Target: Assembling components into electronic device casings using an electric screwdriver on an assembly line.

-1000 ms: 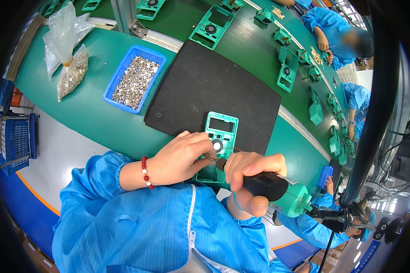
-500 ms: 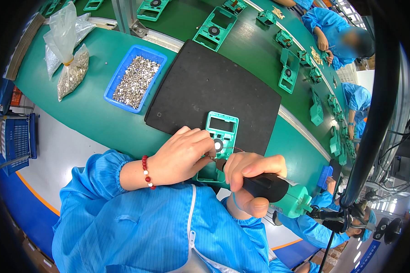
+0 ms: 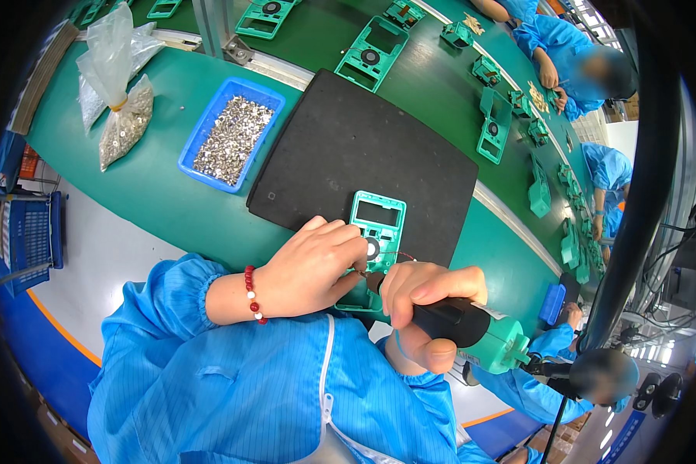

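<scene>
A green plastic housing (image 3: pixel 379 210) with a round black-and-white part (image 3: pixel 372 248) and a thin red wire (image 3: pixel 400 254) lies at the near edge of a black mat (image 3: pixel 363 139). My right hand (image 3: pixel 421 298) is wrapped round a black-and-green electric screwdriver (image 3: pixel 472 329), its tip pointing left over the housing's lower half. Beside that tip, my left hand (image 3: pixel 317 263) is closed in a pinch, the back of the hand turned up. What its fingertips hold, if anything, is hidden. Both hands cover part of the housing.
Left of the mat stands a blue bin (image 3: pixel 193 155) full of small metal screws. Clear bags (image 3: pixel 127 120) of small parts lie farther left. Beyond the mat, a green conveyor belt (image 3: pixel 433 85) carries several green housings (image 3: pixel 493 127). Co-workers in blue sit along its right side.
The housings on the conveyor have shifted slightly to the right and nearer. My hands and the screwdriver stay almost in the same place over the housing.
</scene>
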The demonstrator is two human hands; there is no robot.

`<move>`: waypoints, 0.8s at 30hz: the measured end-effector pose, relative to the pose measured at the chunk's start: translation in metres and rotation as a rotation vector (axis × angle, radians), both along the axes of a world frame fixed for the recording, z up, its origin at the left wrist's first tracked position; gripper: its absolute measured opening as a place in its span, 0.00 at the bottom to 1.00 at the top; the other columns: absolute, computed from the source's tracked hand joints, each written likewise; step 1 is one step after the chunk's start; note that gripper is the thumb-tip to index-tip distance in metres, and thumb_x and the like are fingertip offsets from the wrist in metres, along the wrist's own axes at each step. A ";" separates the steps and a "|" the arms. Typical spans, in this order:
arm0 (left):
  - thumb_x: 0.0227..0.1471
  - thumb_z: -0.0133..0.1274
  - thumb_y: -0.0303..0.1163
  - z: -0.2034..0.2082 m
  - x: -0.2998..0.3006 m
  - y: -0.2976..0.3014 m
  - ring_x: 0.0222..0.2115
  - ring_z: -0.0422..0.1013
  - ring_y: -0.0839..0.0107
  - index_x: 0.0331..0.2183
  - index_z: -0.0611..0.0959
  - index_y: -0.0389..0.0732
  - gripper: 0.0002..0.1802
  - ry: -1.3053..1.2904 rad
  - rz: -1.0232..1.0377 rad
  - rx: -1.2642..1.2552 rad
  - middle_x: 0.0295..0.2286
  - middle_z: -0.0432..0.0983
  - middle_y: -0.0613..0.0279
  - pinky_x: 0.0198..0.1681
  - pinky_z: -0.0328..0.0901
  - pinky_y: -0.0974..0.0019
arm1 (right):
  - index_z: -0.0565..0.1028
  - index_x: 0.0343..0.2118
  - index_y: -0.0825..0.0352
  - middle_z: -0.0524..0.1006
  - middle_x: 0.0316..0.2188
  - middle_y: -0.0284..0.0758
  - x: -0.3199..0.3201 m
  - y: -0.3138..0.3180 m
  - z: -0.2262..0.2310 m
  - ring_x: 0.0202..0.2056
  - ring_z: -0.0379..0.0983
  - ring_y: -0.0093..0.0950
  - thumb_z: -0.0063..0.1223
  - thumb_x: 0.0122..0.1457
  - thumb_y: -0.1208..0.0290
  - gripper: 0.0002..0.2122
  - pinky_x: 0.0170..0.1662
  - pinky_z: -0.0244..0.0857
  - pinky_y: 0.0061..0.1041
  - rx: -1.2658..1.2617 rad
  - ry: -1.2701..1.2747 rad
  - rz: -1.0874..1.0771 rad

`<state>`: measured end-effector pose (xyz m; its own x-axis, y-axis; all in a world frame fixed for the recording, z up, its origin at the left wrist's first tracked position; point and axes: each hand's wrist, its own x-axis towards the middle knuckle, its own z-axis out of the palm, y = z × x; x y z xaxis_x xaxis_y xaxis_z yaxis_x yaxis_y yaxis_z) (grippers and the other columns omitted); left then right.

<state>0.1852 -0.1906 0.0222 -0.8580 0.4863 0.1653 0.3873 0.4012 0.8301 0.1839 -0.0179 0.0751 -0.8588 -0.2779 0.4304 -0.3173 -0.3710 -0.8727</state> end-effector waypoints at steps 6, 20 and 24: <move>0.40 0.64 0.25 0.000 0.000 0.000 0.34 0.69 0.65 0.27 0.76 0.44 0.12 -0.049 0.016 0.010 0.28 0.71 0.65 0.37 0.57 0.61 | 0.66 0.39 0.69 0.72 0.18 0.33 0.000 0.000 0.000 0.16 0.66 0.21 0.61 0.57 0.45 0.28 0.21 0.62 0.23 0.003 -0.005 -0.004; 0.46 0.64 0.41 -0.008 0.012 -0.023 0.35 0.68 0.66 0.37 0.78 0.43 0.18 0.211 0.020 -0.157 0.34 0.70 0.63 0.38 0.61 0.63 | 0.66 0.38 0.68 0.70 0.17 0.33 -0.006 -0.011 -0.009 0.16 0.63 0.22 0.61 0.58 0.47 0.26 0.21 0.60 0.23 0.090 -0.073 -0.189; 0.52 0.57 0.41 -0.015 0.031 -0.027 0.36 0.70 0.73 0.36 0.79 0.45 0.13 0.383 -0.251 -0.146 0.40 0.75 0.67 0.36 0.64 0.67 | 0.66 0.38 0.69 0.70 0.17 0.34 -0.013 -0.015 -0.022 0.16 0.64 0.22 0.63 0.57 0.48 0.26 0.21 0.60 0.22 0.064 -0.068 -0.128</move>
<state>0.2164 -0.2176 0.0070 -0.6017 0.7123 0.3614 0.7542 0.3576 0.5508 0.1712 -0.0326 0.0531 -0.9155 -0.1893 0.3551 -0.2978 -0.2747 -0.9143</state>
